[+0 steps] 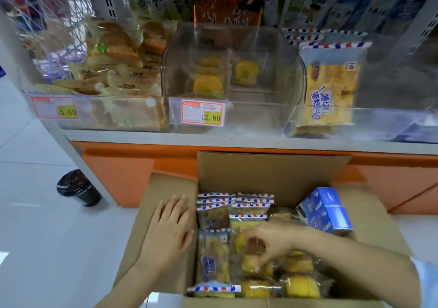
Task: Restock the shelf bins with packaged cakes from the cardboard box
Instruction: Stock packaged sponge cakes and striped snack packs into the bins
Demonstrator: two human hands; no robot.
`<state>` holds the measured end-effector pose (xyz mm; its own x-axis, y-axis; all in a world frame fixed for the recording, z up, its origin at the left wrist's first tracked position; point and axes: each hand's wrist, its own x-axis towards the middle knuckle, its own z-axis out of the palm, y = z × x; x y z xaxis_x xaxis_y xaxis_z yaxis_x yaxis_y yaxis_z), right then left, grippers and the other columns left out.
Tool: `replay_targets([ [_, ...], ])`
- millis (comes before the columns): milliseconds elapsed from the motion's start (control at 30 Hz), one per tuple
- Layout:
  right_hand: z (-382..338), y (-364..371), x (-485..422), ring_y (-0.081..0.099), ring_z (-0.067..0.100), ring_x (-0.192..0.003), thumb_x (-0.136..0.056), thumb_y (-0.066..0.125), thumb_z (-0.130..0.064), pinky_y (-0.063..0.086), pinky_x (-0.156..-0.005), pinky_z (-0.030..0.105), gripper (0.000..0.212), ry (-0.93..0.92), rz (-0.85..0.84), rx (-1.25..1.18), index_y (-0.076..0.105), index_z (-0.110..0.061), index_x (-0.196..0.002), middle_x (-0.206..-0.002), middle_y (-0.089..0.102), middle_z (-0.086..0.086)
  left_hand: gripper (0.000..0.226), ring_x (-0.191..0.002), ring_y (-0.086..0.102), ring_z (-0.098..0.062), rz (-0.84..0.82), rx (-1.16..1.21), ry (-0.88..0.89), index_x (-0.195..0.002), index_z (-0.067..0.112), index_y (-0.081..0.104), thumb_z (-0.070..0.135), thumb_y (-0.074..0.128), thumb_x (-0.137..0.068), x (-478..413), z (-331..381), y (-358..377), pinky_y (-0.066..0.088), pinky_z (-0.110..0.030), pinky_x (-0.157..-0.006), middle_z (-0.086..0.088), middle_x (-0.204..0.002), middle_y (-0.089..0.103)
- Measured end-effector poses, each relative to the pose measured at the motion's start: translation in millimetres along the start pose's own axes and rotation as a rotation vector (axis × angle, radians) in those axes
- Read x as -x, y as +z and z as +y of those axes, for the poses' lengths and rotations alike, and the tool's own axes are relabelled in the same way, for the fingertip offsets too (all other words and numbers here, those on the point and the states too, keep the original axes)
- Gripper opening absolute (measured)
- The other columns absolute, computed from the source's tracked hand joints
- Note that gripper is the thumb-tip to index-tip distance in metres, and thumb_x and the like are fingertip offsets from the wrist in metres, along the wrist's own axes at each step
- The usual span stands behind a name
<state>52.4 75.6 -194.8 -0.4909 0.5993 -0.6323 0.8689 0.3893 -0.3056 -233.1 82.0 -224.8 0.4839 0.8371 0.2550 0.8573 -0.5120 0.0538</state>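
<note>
**Hands at an open box of cakes below the shelf bins**

Head view: a cardboard box stands open on the floor against an orange shelf base. The left hand lies flat on the box's left flap, its fingers straight and slightly spread, holding nothing. The right hand reaches into the box from the right, fingers curled downward, their tips closed on a small wrapped cake, yellow in clear film. Around it the box holds packaged cakes with red and blue striped edges, plus 2 blue cartons at the right.

Above, 3 clear bins sit side by side on the shelf. The left bin is piled with sandwich packs, the middle bin holds a few round yellow cakes at the back, and the right bin has yellow and blue cake packs standing upright. Price tags read 15.60 and 12.80. A dark cup stands on the floor to the left.
</note>
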Motion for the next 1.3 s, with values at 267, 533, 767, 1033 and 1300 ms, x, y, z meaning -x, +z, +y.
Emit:
replay_targets([
  [267,11,-11,11,0.057,-0.001,-0.077,-0.085,0.072,-0.026,0.04,-0.07,0.014,0.026,-0.051,0.238,-0.293,0.066,-0.015,-0.107,-0.093,0.068,-0.005,0.046,-0.123,0.053,-0.024,-0.09,0.144,-0.028,-0.115,0.024,0.063,0.051,0.041,-0.085,-9,27,-12,0.026,-0.037,-0.106,-0.001,-0.124,0.062],
  [533,17,-35,37,0.065,0.005,-0.096,-0.086,0.071,-0.029,0.052,-0.086,0.023,0.03,-0.094,0.42,-0.649,0.065,-0.02,-0.114,-0.105,0.069,-0.004,0.038,-0.076,0.062,0.001,-0.293,0.963,-0.221,-0.102,0.04,0.057,0.05,0.078,-0.072,-48,89,-19,0.051,-0.026,-0.073,0.015,-0.083,0.069],
  [767,60,10,51,0.045,0.017,-0.112,-0.07,0.08,-0.036,0.044,-0.092,0.034,0.064,0.251,0.199,-0.077,0.044,-0.023,-0.12,-0.122,0.047,-0.001,0.057,-0.07,0.06,-0.015,-0.178,0.926,-0.406,-0.086,0.026,0.059,0.075,0.066,-0.058,-44,64,-6,0.052,-0.045,-0.07,-0.001,-0.078,0.067],
  [1033,67,-6,54,0.052,0.014,-0.098,-0.08,0.073,-0.028,0.042,-0.085,0.027,0.032,0.161,0.39,-0.104,0.062,-0.022,-0.109,-0.107,0.049,-0.003,0.042,-0.081,0.068,-0.02,-0.091,1.086,-0.399,-0.09,0.031,0.062,0.063,0.074,-0.066,-46,64,-40,0.056,-0.046,-0.078,-0.002,-0.086,0.071],
  [1300,-5,-134,138,0.062,0.005,-0.104,-0.081,0.074,-0.023,0.05,-0.086,0.018,0.033,-0.198,0.674,-0.574,0.066,-0.019,-0.112,-0.11,0.067,-0.005,0.035,-0.084,0.067,-0.004,0.358,1.209,-0.331,-0.11,0.022,0.054,0.018,0.068,-0.079,-55,38,-139,0.051,-0.014,-0.073,0.01,-0.093,0.071],
])
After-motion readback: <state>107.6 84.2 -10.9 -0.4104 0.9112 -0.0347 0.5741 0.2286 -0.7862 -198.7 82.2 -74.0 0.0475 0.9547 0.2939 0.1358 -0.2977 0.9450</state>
